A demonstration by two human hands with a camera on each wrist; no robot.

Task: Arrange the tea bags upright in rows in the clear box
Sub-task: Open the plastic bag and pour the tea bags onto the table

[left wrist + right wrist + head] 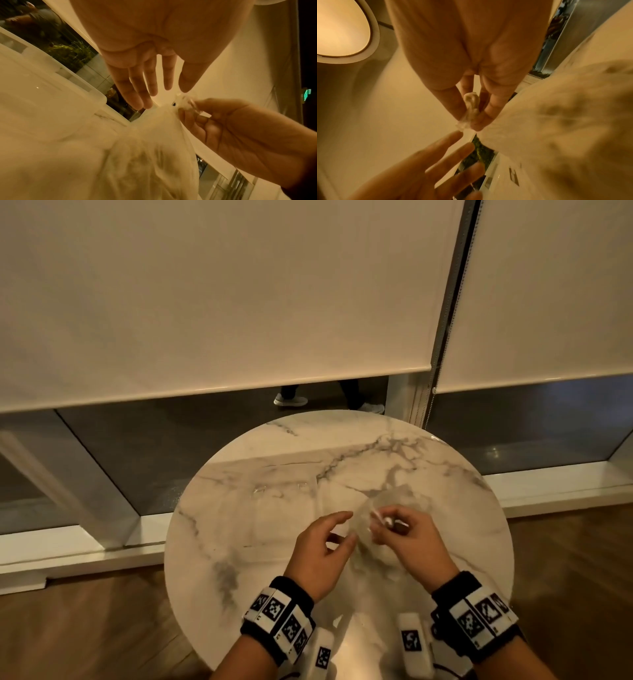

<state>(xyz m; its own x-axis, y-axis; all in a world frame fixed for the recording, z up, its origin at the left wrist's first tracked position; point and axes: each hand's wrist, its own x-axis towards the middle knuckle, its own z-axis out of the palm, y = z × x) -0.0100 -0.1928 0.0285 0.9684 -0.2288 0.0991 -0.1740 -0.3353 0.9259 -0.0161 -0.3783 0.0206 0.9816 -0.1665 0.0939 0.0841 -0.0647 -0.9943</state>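
Plastic bag (376, 529) neck pinched by right hand (407, 539), left hand (318, 556) spread empty at 9 o'clock; unpacking step, next untie knot.

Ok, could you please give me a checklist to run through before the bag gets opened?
1. Grip of right hand on the knot of the plastic bag: ok, pinched between fingers.
2. Is the left hand free: ok, fingers straight, holding nothing.
3. Bag open: not ok, top twisted shut.
4. Is the clear box on the table beside the bag: ok.
5. Box lid off: cannot tell.
6. Bag's contents: cannot tell, blurred.
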